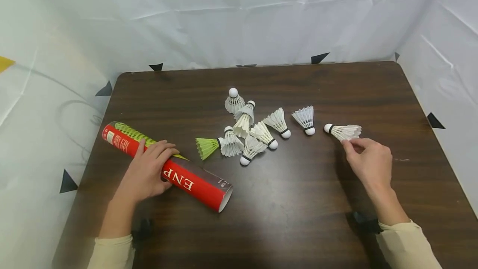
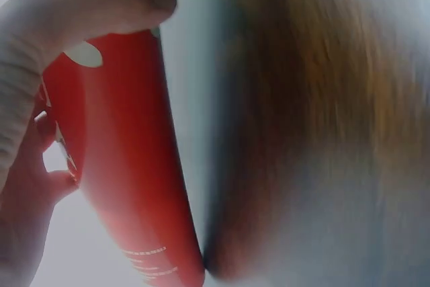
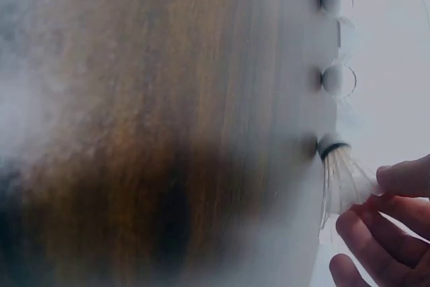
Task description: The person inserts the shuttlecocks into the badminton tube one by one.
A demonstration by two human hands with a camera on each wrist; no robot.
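nine or so shuttlecocks (image 1: 263,133) lie between left hand (image 1: 147,172) gripping a tube (image 1: 199,184) and right hand (image 1: 372,162) pinching another (image 1: 342,131)

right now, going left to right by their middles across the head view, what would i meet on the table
Tube, green shuttlecock, white shuttlecock cluster, lone white shuttlecock, pinched shuttlecock in the right fingers.

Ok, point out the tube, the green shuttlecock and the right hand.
Tube (image 1: 179,179): head view, on its red side, at the lettering.
Green shuttlecock (image 1: 207,147): head view, on its skirt.
Right hand (image 1: 371,163): head view, on its back.
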